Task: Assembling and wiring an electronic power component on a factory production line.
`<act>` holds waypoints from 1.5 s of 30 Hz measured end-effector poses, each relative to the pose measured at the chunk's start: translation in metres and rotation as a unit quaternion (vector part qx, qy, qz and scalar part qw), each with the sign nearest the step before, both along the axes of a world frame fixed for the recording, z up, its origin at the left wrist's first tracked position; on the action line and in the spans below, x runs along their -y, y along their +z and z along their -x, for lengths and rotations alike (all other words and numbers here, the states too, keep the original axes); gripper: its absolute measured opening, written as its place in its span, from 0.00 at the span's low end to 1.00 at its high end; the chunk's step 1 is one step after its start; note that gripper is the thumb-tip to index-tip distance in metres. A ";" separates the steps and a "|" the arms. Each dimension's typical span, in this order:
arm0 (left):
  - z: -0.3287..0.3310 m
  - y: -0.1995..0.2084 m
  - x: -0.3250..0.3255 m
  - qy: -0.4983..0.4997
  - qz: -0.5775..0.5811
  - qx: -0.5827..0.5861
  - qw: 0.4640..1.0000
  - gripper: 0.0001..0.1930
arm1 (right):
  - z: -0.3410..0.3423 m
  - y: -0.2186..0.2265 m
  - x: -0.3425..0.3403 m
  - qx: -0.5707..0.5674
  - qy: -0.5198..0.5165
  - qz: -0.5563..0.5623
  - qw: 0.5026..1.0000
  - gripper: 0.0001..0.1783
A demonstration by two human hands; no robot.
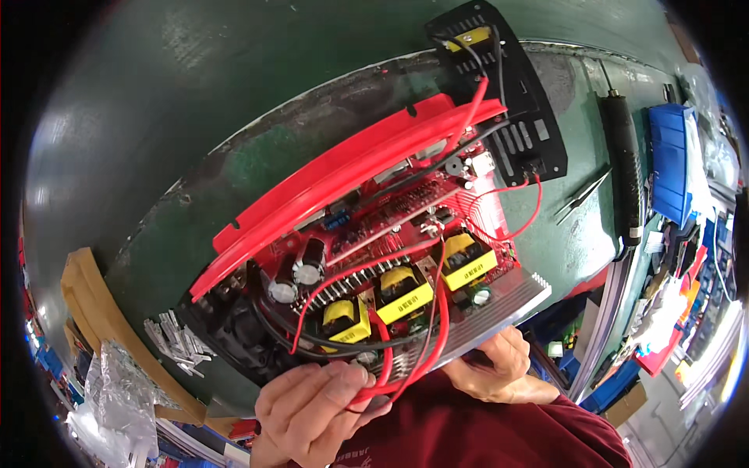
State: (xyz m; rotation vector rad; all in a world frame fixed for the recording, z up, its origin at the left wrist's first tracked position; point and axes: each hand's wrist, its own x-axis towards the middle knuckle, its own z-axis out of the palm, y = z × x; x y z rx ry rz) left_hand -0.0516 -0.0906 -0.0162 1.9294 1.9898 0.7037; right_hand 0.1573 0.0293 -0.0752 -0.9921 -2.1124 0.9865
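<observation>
A power inverter with its red circuit board [413, 226] exposed lies tilted in front of me. Three yellow-wrapped transformers [402, 296] stand in a row on the board, beside a silver finned heat sink [499, 312]. My left hand [312, 409] is closed at the near edge, pinching thick red wires [390, 384] that loop over the board. On the heat sink's near side, my right hand [495, 365] grips the edge, some fingers hidden underneath. A black end panel [519, 97] hangs off the far right, joined by wires. The red housing side [351, 183] rises along the far side.
Small metal strips [175, 342] lie left of the inverter, near a cardboard box [117, 312] and clear plastic bags [117, 398]. To the right are tweezers [585, 193], a black cylindrical tool [622, 168] and a blue bin [669, 160] on the green bench [117, 148].
</observation>
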 end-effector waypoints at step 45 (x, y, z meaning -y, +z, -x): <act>-0.033 -0.003 -0.013 0.067 -0.072 -0.064 0.993 0.15 | -0.086 0.023 -0.159 0.114 0.016 -0.044 0.992 0.08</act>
